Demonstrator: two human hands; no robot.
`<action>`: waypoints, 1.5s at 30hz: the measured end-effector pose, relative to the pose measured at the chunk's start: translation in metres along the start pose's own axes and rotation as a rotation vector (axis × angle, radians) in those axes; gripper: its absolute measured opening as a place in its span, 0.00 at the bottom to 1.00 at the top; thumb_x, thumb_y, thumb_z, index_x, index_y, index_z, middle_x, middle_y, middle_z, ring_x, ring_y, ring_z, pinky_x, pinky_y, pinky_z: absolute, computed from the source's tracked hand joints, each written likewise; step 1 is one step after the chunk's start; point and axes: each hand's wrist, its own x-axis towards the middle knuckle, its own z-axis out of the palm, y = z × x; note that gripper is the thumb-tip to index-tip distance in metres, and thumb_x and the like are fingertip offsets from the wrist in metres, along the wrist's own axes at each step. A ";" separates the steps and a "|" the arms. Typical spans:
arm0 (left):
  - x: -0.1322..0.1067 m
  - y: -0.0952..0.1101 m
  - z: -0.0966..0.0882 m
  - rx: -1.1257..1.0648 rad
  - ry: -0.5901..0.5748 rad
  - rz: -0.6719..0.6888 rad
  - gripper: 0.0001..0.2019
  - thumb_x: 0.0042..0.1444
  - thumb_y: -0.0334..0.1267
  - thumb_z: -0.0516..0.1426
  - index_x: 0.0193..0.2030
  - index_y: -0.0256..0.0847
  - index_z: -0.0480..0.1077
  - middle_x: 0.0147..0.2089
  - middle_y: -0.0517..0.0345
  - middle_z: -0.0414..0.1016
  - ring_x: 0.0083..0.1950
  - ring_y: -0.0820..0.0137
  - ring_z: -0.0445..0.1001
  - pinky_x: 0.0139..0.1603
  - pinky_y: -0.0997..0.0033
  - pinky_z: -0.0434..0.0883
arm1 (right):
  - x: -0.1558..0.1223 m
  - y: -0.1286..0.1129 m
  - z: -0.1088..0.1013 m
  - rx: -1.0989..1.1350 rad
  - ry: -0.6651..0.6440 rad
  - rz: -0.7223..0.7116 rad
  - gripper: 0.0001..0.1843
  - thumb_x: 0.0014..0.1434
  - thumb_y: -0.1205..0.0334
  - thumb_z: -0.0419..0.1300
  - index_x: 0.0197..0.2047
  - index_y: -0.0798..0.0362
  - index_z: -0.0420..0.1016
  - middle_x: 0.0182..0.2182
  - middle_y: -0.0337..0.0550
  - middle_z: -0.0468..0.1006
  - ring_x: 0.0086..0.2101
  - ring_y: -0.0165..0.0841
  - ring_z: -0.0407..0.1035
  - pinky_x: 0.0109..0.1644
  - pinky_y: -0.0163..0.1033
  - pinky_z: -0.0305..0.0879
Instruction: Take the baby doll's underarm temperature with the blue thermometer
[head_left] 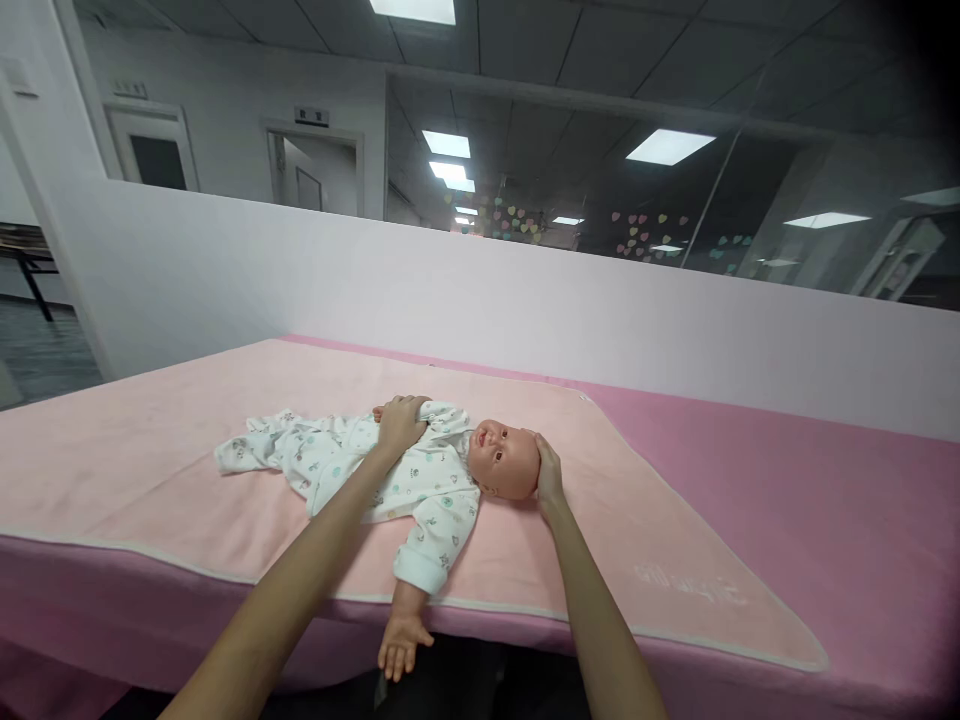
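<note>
A baby doll (501, 458) in a white printed romper (352, 462) lies on its back on a pale pink blanket (187, 450), head to the right. My left hand (400, 420) rests on the doll's far shoulder, fingers curled over the cloth. My right hand (547, 470) cups the top of the doll's head, fingers pressed against it. One bare doll arm (403, 640) hangs over the near edge of the bed.
The blanket covers a darker pink bed (787, 480). A white partition wall (525, 300) runs behind it, with glass panels above. Doors (315, 170) stand at the far left. A printed mark (690, 585) shows on the blanket's right corner.
</note>
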 end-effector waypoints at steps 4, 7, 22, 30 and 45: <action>0.000 0.001 -0.002 0.005 -0.021 -0.005 0.20 0.44 0.34 0.50 0.46 0.46 0.65 0.42 0.58 0.70 0.44 0.64 0.63 0.45 0.66 0.58 | 0.002 0.000 0.000 0.094 0.060 0.067 0.23 0.45 0.49 0.56 0.43 0.53 0.69 0.44 0.44 0.72 0.40 0.39 0.68 0.42 0.43 0.65; -0.001 0.002 -0.002 0.001 -0.025 -0.009 0.19 0.45 0.35 0.50 0.47 0.46 0.64 0.43 0.57 0.70 0.45 0.64 0.63 0.45 0.66 0.58 | 0.002 -0.001 0.000 0.045 0.153 -0.052 0.24 0.45 0.52 0.56 0.46 0.49 0.68 0.51 0.39 0.65 0.46 0.35 0.64 0.47 0.39 0.62; -0.003 -0.003 0.001 -0.011 0.058 0.048 0.20 0.42 0.33 0.51 0.46 0.45 0.65 0.41 0.59 0.71 0.43 0.64 0.64 0.44 0.67 0.60 | 0.002 0.007 0.000 0.009 0.166 -0.016 0.31 0.48 0.49 0.51 0.56 0.47 0.57 0.55 0.40 0.59 0.49 0.36 0.62 0.46 0.41 0.63; -0.003 -0.004 0.002 -0.012 0.047 0.050 0.21 0.42 0.32 0.50 0.46 0.45 0.64 0.41 0.58 0.71 0.43 0.64 0.64 0.44 0.67 0.60 | 0.005 0.006 -0.006 -0.149 0.261 0.006 0.25 0.45 0.46 0.53 0.41 0.54 0.71 0.44 0.43 0.72 0.42 0.37 0.67 0.42 0.38 0.65; -0.003 -0.003 0.001 -0.002 0.043 0.055 0.20 0.43 0.33 0.50 0.46 0.45 0.64 0.42 0.58 0.70 0.44 0.64 0.64 0.45 0.66 0.60 | 0.003 0.003 -0.006 -0.164 0.216 0.058 0.25 0.46 0.43 0.52 0.38 0.55 0.71 0.38 0.45 0.75 0.38 0.37 0.69 0.40 0.40 0.65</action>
